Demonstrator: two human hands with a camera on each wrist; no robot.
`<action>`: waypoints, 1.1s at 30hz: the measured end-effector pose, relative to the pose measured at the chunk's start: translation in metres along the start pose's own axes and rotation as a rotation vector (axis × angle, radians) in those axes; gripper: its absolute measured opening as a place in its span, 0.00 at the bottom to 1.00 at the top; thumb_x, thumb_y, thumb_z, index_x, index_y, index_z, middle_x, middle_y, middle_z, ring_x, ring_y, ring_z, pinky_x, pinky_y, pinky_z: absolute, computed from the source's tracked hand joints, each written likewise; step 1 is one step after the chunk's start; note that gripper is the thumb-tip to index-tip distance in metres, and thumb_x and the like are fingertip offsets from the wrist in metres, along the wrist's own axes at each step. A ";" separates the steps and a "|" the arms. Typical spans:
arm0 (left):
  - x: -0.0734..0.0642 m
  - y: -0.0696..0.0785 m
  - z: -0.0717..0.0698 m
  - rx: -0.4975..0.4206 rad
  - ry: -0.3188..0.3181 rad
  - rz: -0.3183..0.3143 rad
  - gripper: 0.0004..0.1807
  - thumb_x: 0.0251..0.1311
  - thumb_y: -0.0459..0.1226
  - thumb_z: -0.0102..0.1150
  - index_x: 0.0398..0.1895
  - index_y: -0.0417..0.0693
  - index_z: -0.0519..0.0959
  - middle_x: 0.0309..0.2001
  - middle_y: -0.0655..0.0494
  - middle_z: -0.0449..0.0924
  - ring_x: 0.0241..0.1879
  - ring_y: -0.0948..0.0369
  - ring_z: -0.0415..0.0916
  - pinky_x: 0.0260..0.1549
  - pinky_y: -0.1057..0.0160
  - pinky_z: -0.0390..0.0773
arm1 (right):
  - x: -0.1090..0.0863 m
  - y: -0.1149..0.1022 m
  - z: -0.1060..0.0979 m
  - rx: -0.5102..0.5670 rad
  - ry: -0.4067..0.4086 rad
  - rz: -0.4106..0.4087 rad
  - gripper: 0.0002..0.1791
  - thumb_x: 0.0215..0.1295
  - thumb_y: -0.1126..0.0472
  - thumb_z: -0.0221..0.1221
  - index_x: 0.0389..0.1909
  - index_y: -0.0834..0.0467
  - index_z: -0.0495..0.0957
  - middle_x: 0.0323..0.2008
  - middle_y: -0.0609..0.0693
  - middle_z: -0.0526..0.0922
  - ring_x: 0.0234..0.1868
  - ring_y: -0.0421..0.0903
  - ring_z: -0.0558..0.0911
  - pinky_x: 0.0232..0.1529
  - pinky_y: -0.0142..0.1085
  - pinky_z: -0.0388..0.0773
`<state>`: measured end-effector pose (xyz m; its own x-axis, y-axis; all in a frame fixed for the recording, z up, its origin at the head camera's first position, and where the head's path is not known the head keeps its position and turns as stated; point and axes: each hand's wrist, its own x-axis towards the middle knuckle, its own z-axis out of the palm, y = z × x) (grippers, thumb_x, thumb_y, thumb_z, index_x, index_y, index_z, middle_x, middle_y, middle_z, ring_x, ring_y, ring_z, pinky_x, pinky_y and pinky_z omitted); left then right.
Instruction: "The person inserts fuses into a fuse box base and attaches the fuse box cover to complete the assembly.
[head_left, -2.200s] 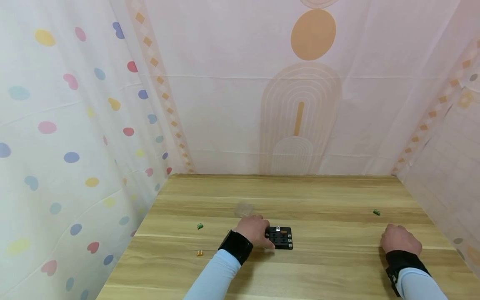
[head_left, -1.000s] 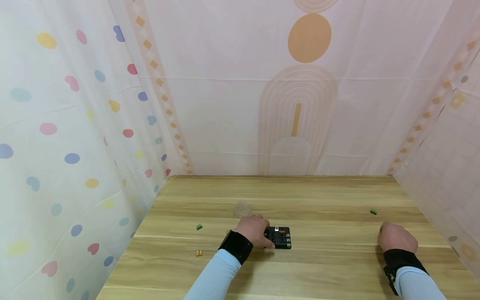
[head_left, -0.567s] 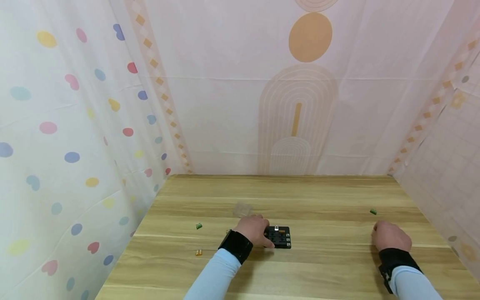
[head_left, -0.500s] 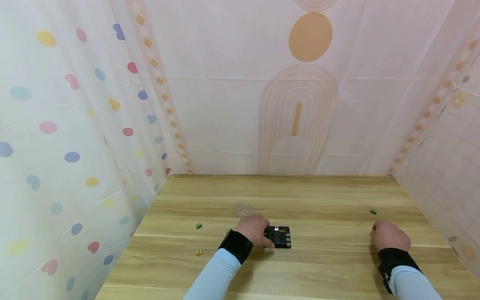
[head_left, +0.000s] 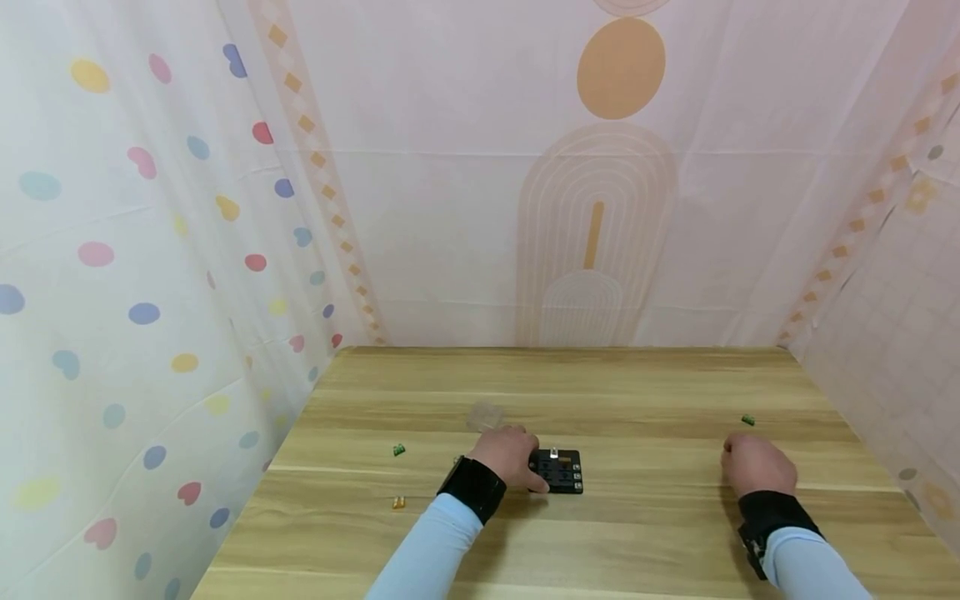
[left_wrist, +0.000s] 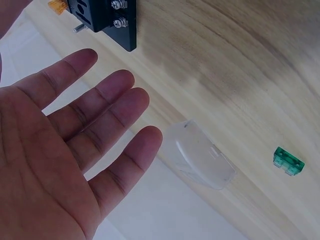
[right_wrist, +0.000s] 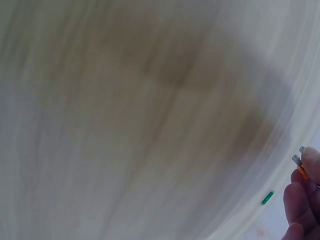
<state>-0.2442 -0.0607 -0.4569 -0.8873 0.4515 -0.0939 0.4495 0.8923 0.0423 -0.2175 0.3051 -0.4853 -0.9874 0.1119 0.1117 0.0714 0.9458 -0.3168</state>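
My left hand (head_left: 506, 457) lies at the left side of a black fuse block (head_left: 564, 472), its thumb by the block's front left corner. In the left wrist view the fingers (left_wrist: 117, 107) are loosely extended and stand apart from the fuse block (left_wrist: 112, 22), which shows screw terminals and an orange piece. Above the table, my right hand (head_left: 759, 467) pinches an orange blade fuse (right_wrist: 303, 172) between thumb and fingers, metal prongs outward. That fuse is hidden in the head view. A clear plastic cover (head_left: 486, 415) lies behind the left hand.
Loose on the wooden table (head_left: 637, 550) are a green fuse (head_left: 399, 450) and an orange fuse (head_left: 399, 502) at left. Another green fuse (head_left: 748, 420) lies beyond the right hand. A patterned curtain (head_left: 450, 208) hangs behind the table and along its sides.
My right hand has moved left over the table, toward the fuse block. The left hand and the block have stayed in place; the head view has shifted slightly.
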 end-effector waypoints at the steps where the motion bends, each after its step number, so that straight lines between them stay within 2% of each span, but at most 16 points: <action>1: 0.000 0.000 0.000 0.001 0.000 -0.001 0.34 0.43 0.62 0.74 0.49 0.51 0.84 0.43 0.56 0.83 0.41 0.60 0.78 0.41 0.59 0.79 | 0.000 -0.003 0.002 -0.004 0.005 -0.010 0.08 0.62 0.70 0.57 0.38 0.69 0.82 0.32 0.64 0.84 0.30 0.59 0.82 0.27 0.53 0.77; 7: 0.001 0.000 0.001 -0.007 -0.004 -0.002 0.35 0.43 0.62 0.74 0.51 0.51 0.84 0.46 0.55 0.83 0.45 0.59 0.78 0.43 0.59 0.79 | 0.003 -0.020 0.012 -0.003 0.050 -0.067 0.08 0.62 0.71 0.58 0.39 0.70 0.82 0.33 0.65 0.84 0.30 0.59 0.83 0.28 0.53 0.78; 14: 0.003 -0.001 0.004 -0.008 0.001 -0.001 0.35 0.42 0.62 0.75 0.50 0.51 0.84 0.45 0.56 0.83 0.42 0.60 0.78 0.43 0.60 0.78 | 0.003 -0.032 0.018 0.013 0.113 -0.112 0.08 0.60 0.71 0.61 0.38 0.69 0.83 0.34 0.65 0.85 0.32 0.61 0.83 0.29 0.54 0.78; 18: 0.003 -0.001 0.004 -0.013 -0.002 -0.003 0.35 0.42 0.62 0.75 0.50 0.51 0.84 0.44 0.56 0.83 0.41 0.60 0.78 0.42 0.60 0.78 | 0.003 -0.039 0.019 0.028 0.146 -0.131 0.06 0.58 0.72 0.61 0.36 0.67 0.84 0.31 0.64 0.85 0.29 0.60 0.83 0.27 0.53 0.77; 23: 0.002 -0.001 0.003 -0.007 0.001 0.000 0.34 0.43 0.61 0.75 0.49 0.51 0.84 0.42 0.56 0.83 0.40 0.60 0.78 0.40 0.61 0.78 | 0.002 -0.046 0.018 0.015 0.149 -0.156 0.06 0.57 0.72 0.61 0.34 0.65 0.85 0.31 0.62 0.85 0.29 0.59 0.83 0.25 0.52 0.77; 33: 0.001 0.000 0.003 -0.002 0.002 -0.002 0.33 0.42 0.61 0.75 0.47 0.51 0.84 0.40 0.57 0.82 0.36 0.61 0.76 0.38 0.61 0.78 | 0.000 -0.052 0.026 -0.034 0.119 -0.176 0.09 0.58 0.74 0.61 0.40 0.69 0.84 0.35 0.66 0.83 0.34 0.62 0.83 0.30 0.52 0.79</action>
<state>-0.2449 -0.0605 -0.4595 -0.8882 0.4502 -0.0920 0.4480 0.8929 0.0438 -0.2252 0.2478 -0.4929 -0.9615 -0.0226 0.2739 -0.0941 0.9635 -0.2507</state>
